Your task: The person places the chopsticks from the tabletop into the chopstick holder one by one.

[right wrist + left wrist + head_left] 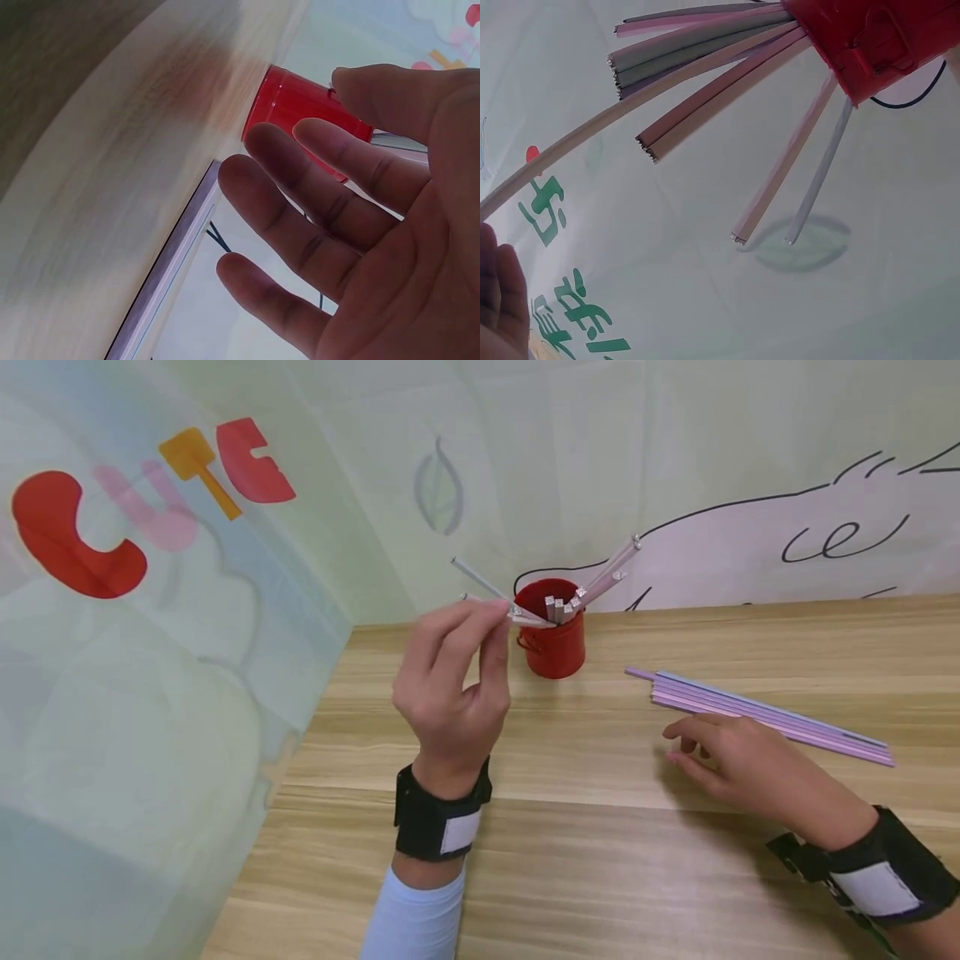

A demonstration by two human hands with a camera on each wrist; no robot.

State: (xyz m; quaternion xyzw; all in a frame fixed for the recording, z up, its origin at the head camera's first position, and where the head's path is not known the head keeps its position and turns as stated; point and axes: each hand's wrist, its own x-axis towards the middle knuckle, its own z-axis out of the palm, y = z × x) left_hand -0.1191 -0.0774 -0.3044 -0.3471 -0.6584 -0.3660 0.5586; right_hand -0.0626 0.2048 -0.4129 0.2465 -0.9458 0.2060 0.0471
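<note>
A small red bucket point(557, 652) stands near the back of the table, with several thin pastel sticks point(697, 45) fanning out of its mouth. My left hand point(457, 677) is raised at the bucket's left rim. Its thumb and fingertips pinch one pale pinkish stick point(577, 139), which slants into the bucket; in the left wrist view the fingers show only at the lower left edge. My right hand point(738, 764) hovers over the table with loosely bent fingers and holds nothing. Just beyond it lies a row of lilac, pink and blue sticks point(772, 718).
The wooden table point(600, 868) meets a printed cloth backdrop point(570, 468) right behind the bucket. Another cloth side point(150, 710) with coloured letters rises on the left. A wire handle point(889, 45) hangs against the bucket's side.
</note>
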